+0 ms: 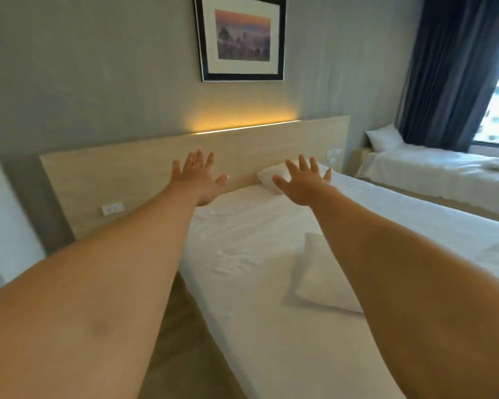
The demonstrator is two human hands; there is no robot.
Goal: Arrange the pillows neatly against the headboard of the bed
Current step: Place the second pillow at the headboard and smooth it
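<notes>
Both arms stretch out over a white bed point(242, 249). My left hand point(199, 180) is open with fingers spread, in front of the light wooden headboard point(127, 174). My right hand point(303, 182) is also open with spread fingers and holds nothing. One white pillow point(267, 177) lies against the headboard, partly hidden behind my right hand. A second white pillow point(314, 275) lies flat in the middle of the mattress, below my right forearm, which covers its right side.
A wall socket point(112, 209) sits in the headboard at the left; brown floor point(173, 326) runs beside the bed. A second bed point(432, 174) with its own pillow point(385, 139) stands at the right by dark curtains point(450, 67). A framed picture point(241, 37) hangs above.
</notes>
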